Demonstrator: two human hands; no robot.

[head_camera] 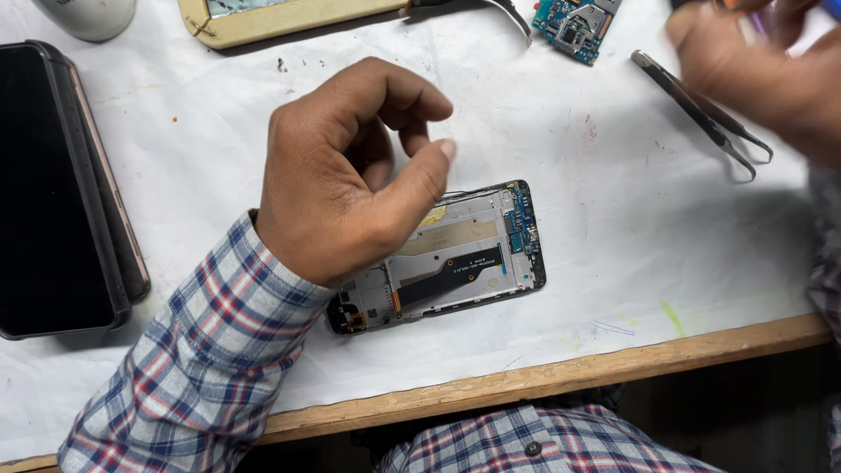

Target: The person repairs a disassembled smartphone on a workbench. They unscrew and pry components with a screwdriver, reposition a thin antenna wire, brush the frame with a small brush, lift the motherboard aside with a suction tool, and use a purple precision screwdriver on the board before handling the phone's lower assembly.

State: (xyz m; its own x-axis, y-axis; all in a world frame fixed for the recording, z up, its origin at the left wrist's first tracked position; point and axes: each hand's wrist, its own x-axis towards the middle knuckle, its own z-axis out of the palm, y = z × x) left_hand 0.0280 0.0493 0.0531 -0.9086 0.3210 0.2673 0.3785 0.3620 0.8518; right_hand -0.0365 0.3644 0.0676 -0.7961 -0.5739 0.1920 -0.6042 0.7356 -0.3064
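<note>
An opened phone (464,258) lies on the white sheet with its back off, showing a metal frame, a black flex cable and a small blue board at its right end. My left hand (350,171) hovers over the phone's left half with fingers curled and nothing between them. My right hand (753,66) is blurred at the top right, above a pair of black tweezers (701,109) lying on the sheet. Something small and purple shows near its fingers, but whether the hand holds it is unclear.
A phone in a dark folio case (57,188) lies at the left. A gold-rimmed phone back (280,17) and a blue circuit board (578,24) rest at the top. A white rounded object (88,16) sits top left. The wooden table edge (561,372) runs along the bottom.
</note>
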